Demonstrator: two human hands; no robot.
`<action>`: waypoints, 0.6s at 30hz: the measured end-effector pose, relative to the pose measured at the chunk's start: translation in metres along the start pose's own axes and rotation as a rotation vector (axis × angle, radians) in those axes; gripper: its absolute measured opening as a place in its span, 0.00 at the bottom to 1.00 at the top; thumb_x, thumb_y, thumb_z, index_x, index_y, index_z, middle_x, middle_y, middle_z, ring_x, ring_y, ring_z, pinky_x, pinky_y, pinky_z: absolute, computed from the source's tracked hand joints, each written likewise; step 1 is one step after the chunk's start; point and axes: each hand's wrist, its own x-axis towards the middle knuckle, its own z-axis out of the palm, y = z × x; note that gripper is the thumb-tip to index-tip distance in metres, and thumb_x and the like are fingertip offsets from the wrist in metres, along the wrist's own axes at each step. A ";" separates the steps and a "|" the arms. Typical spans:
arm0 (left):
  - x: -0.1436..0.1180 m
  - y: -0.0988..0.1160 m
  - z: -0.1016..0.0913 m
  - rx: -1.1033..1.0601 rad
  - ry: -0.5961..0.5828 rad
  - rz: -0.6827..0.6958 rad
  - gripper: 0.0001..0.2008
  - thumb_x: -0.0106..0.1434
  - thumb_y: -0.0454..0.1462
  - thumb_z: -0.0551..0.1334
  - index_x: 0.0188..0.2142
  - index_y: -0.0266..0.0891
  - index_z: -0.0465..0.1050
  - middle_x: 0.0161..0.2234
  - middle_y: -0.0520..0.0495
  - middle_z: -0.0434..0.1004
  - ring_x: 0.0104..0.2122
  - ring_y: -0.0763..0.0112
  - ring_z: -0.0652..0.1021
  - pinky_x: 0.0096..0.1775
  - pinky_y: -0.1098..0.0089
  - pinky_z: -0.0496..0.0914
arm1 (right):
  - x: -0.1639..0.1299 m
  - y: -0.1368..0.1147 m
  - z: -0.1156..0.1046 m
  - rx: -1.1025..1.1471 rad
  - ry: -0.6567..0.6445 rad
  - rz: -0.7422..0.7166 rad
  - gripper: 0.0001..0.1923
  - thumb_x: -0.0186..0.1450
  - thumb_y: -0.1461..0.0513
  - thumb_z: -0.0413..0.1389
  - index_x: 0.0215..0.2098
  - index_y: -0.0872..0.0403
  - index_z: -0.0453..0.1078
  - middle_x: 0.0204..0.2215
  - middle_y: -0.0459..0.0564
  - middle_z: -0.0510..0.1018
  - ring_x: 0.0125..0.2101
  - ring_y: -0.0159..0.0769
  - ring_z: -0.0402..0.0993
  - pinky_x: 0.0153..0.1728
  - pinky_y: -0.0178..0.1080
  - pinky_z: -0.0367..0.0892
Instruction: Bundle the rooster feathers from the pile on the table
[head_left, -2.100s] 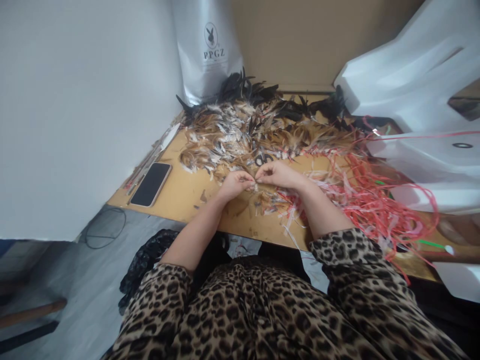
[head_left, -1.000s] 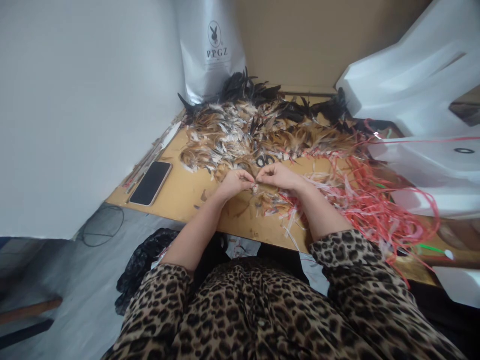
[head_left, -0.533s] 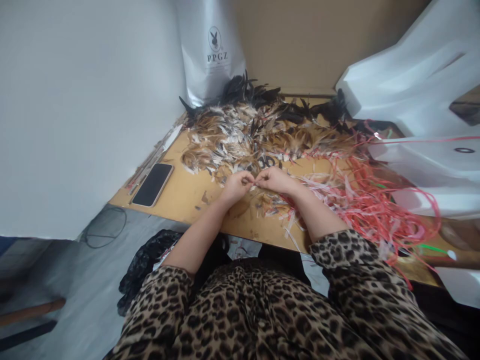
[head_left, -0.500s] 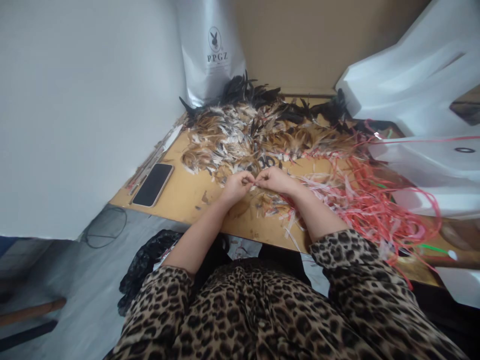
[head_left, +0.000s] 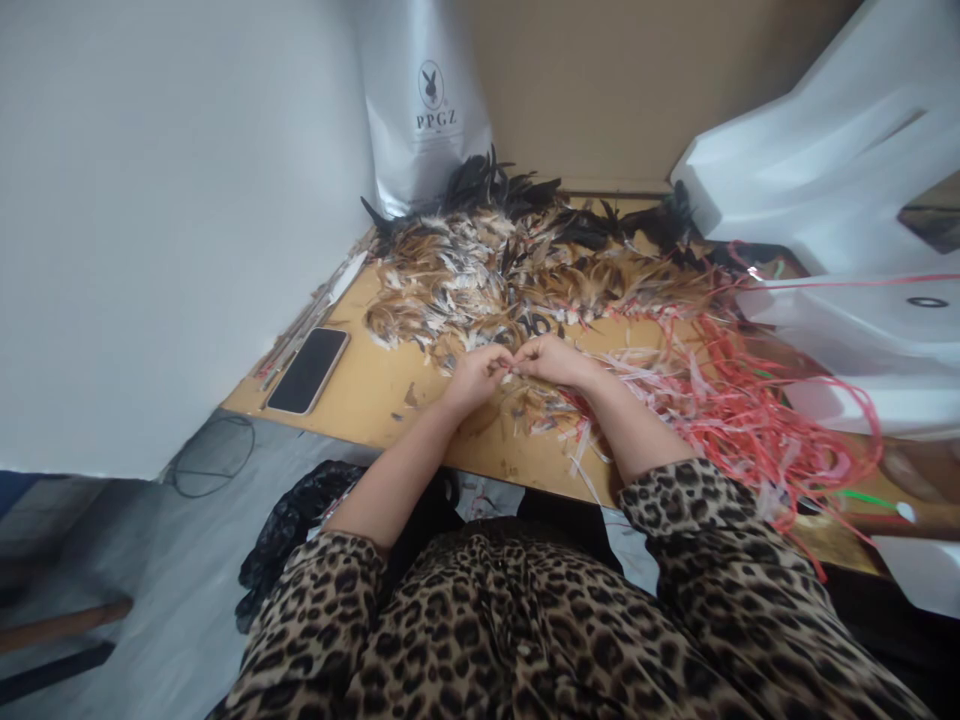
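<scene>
My left hand [head_left: 480, 374] and my right hand [head_left: 551, 360] meet fingertip to fingertip above the front of the table [head_left: 375, 400]. Both are closed in a pinch. A tiny pale bit shows at the fingertips, too small to name. Just beyond the hands lie black scissors handles [head_left: 535, 325], partly hidden among a broad heap of brown and white feathers [head_left: 465, 275]. Loose feather scraps [head_left: 540, 405] lie beneath and beside my right hand. Pink and red plastic strips [head_left: 757, 410] pile up to the right of my right forearm.
A phone [head_left: 309, 370] lies at the table's left edge. Black feathers [head_left: 495, 185] spread along the back, before a white printed bag [head_left: 427, 130]. White bags [head_left: 795, 150] crowd the right side. A black plastic bag [head_left: 292, 530] sits below the front edge.
Both hands stay pinched together in almost the same spot, with only slight finger movement. The view has shifted very slightly.
</scene>
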 end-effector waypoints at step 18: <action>0.001 -0.009 0.002 0.034 0.003 0.058 0.12 0.53 0.26 0.56 0.34 0.39 0.74 0.31 0.48 0.74 0.31 0.74 0.74 0.36 0.72 0.67 | -0.001 -0.003 0.002 0.107 0.025 0.060 0.07 0.48 0.63 0.53 0.24 0.58 0.70 0.17 0.41 0.70 0.18 0.24 0.60 0.21 0.29 0.55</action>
